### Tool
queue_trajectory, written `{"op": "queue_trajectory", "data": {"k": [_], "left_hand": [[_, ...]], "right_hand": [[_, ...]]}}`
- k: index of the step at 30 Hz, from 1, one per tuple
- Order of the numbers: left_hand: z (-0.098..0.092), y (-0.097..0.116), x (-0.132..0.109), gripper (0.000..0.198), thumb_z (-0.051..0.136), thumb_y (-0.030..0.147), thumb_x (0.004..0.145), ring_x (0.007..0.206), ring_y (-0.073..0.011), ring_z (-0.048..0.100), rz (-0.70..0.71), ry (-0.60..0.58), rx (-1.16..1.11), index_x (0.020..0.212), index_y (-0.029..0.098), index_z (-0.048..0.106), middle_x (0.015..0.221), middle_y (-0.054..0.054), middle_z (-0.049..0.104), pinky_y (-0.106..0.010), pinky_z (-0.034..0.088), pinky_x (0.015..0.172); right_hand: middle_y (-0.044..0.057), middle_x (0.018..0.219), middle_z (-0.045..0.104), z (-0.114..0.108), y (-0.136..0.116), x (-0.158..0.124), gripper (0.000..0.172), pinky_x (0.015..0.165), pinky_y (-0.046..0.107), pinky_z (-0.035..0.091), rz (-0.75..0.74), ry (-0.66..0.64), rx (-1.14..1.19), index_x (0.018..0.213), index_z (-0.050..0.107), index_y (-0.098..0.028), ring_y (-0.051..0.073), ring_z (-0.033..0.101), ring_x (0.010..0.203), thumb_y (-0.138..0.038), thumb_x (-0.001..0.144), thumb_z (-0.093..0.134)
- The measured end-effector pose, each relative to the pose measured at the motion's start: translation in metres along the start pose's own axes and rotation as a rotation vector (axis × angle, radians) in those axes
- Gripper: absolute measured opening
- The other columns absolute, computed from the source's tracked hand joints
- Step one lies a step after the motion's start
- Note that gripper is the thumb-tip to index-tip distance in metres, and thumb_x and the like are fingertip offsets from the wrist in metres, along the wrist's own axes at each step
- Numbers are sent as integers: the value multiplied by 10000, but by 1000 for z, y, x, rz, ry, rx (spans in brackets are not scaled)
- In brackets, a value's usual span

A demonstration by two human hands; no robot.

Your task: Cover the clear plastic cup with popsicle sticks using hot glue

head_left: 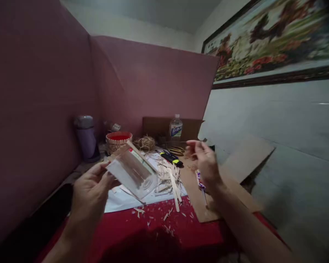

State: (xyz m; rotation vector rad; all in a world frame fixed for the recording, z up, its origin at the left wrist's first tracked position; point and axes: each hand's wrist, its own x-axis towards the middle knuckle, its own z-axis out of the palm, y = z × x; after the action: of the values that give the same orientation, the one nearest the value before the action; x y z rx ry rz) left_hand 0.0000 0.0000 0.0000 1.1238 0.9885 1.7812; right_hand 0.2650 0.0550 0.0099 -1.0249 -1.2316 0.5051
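My left hand (91, 188) grips the near left edge of a clear plastic box-like piece (135, 171), held tilted above the white sheet. A pale strip runs along its upper edge, with a red spot and a green-white label beside it. My right hand (204, 159) is raised over the cardboard, thumb and fingers pinched together. A thin dark line reaches left from its fingertips; what it is I cannot make out. Below the hands lie a heap of wooden splints (167, 179) and a black-and-yellow utility knife (171, 159).
A red-lined basket (112, 144), twine (146, 143) and a purple flask (86, 140) stand back left. Behind are a clear bottle (176, 128) and scissors (176, 150). Cardboard (193, 197) and a purple-white patterned item (200, 180) lie right. Shavings dot the red cloth (153, 233).
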Motion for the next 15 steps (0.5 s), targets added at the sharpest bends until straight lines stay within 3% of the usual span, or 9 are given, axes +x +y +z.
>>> {"op": "queue_trajectory", "data": {"k": [3,6,11,15], "left_hand": [[28,-2,12,293,741,360,694,612,-142,669,51,-100,72,837,127,635,731,-8,713,-244,561,592],[46,-10,21,231,646,359,772,626,-162,667,135,-180,232,826,135,623,719,-23,704,-269,550,591],[54,-26,26,133,528,239,839,663,-166,675,408,-257,612,865,151,625,735,-32,710,-251,495,593],[53,-34,25,144,513,196,845,648,-148,686,485,-308,704,894,151,641,756,-36,731,-223,495,588]], "right_hand": [[122,1172,631,27,-13,-19,587,962,456,453,-188,-308,-26,1198,572,-193,267,585,1099,-662,874,432],[135,1351,529,44,-14,-26,820,1016,484,420,-262,-501,-88,1363,441,-225,312,506,1226,-615,693,708],[101,1292,570,53,13,-27,989,966,470,469,-100,-594,-2,1430,318,-256,285,578,1119,-365,599,842],[94,1265,587,53,31,-36,897,1019,475,425,-18,-553,123,1359,401,-239,285,559,1159,-346,590,850]]}}
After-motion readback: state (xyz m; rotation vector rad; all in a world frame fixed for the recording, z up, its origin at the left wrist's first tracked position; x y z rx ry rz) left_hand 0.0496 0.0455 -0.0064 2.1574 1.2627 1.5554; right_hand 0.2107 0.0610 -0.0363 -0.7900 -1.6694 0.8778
